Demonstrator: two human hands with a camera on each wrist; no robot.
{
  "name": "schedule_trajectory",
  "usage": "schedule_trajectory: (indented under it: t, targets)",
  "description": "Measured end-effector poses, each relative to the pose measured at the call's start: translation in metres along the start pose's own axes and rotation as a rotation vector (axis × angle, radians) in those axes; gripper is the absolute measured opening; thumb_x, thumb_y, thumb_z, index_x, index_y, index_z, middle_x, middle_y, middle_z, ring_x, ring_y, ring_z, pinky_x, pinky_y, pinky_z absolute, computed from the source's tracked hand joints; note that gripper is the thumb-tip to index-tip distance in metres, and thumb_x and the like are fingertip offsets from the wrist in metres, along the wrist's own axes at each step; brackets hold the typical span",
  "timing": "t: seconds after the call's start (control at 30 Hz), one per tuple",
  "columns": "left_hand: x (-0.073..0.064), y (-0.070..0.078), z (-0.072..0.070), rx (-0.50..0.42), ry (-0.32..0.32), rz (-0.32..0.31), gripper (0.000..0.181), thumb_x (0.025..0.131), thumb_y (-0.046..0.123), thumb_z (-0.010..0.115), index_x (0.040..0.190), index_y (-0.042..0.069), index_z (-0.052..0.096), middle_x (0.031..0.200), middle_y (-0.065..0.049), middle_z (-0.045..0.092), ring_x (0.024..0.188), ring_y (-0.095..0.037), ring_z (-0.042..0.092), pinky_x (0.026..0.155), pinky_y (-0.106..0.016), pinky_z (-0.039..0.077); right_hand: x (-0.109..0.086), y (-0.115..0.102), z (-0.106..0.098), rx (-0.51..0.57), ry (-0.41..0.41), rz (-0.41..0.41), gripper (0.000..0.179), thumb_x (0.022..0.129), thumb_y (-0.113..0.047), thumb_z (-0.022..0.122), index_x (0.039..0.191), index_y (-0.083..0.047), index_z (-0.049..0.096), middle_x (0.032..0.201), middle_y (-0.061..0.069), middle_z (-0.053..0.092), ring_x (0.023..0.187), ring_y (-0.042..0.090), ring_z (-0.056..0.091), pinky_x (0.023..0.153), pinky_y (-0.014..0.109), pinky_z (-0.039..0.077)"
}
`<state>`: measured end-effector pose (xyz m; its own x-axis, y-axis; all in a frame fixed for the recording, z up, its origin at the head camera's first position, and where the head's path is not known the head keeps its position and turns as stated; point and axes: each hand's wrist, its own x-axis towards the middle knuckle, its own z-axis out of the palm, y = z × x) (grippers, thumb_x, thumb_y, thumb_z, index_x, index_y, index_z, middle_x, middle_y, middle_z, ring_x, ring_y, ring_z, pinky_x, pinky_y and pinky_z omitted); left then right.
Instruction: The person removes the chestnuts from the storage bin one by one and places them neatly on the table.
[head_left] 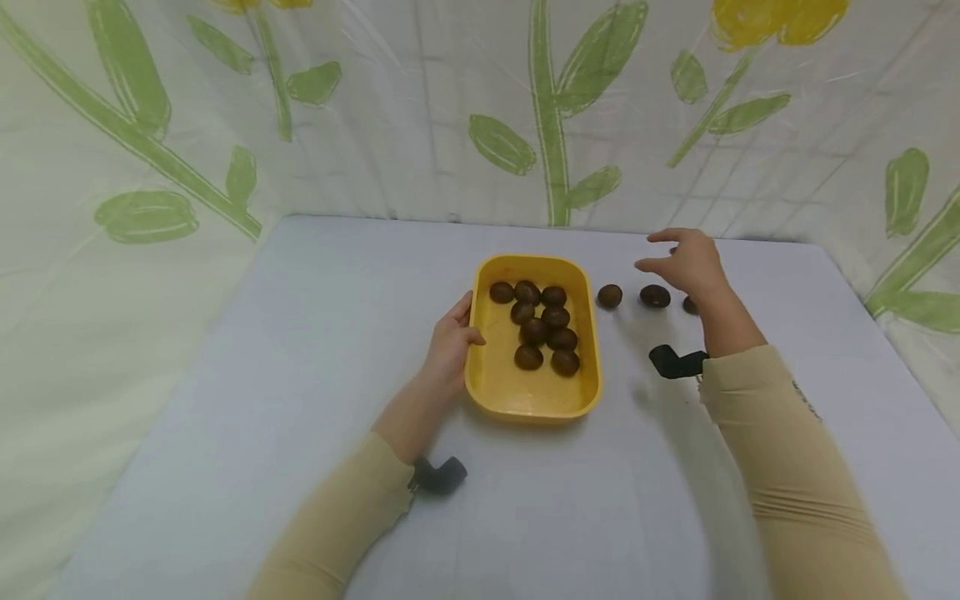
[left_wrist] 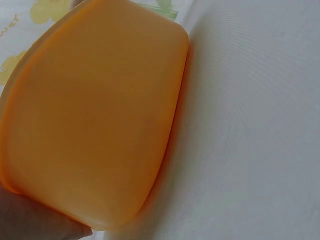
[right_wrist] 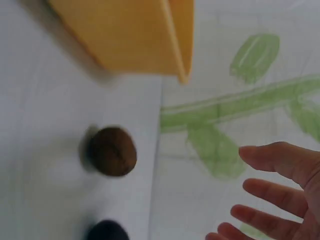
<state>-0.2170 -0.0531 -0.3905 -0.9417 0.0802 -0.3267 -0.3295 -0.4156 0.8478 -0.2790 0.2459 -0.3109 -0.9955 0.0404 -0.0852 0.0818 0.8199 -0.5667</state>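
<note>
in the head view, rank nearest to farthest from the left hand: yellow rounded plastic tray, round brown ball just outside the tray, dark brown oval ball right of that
1. Yellow rounded plastic tray: touching the left hand, which grips its left side.
2. Round brown ball: just beyond the tray's right wall.
3. Dark brown oval ball: farther right.

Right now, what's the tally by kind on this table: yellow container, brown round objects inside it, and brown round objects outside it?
Yellow container: 1
Brown round objects inside: 9
Brown round objects outside: 3
Total: 13, leaving out a dark bit behind the right hand, too hidden to identify.
</note>
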Motion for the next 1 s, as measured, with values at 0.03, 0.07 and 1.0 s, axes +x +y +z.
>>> schedule_trajectory:
  t: [0.03,0.07,1.0]
  targets:
    - [0.000,0.000,0.000,0.002,0.001,-0.002,0.082,0.074,-0.022,0.033,0.148,0.012,0.024,0.155,-0.003,0.024,0.141,-0.017,0.024,0.114,-0.032,0.026,-0.001,-0.010,0.003,0.013,-0.016,-0.020,0.055,0.084,-0.024,0.063,0.133,-0.002,0.049,0.142,0.027,0.036,0.126,0.044,0.038,0.098,0.056,0.038]
    - [0.000,0.000,0.000,0.000,0.002,-0.003,0.082,0.074,-0.022,0.033,0.148,0.012,0.024,0.155,-0.003,0.024,0.141,-0.017,0.024,0.114,-0.032,0.026,-0.002,-0.019,0.006,0.022,-0.034,-0.040,0.054,0.084,-0.024,0.063,0.132,-0.002,0.050,0.142,0.026,0.037,0.125,0.042,0.040,0.097,0.055,0.040]
    - [0.002,-0.001,-0.001,0.000,-0.013,-0.002,0.082,0.074,-0.022,0.033,0.148,0.012,0.024,0.154,-0.004,0.026,0.139,-0.019,0.028,0.113,-0.034,0.029,-0.002,-0.112,0.096,-0.124,-0.387,-0.284,0.043,0.081,-0.014,0.066,0.121,0.001,0.058,0.121,0.020,0.058,0.105,0.033,0.057,0.092,0.042,0.047]
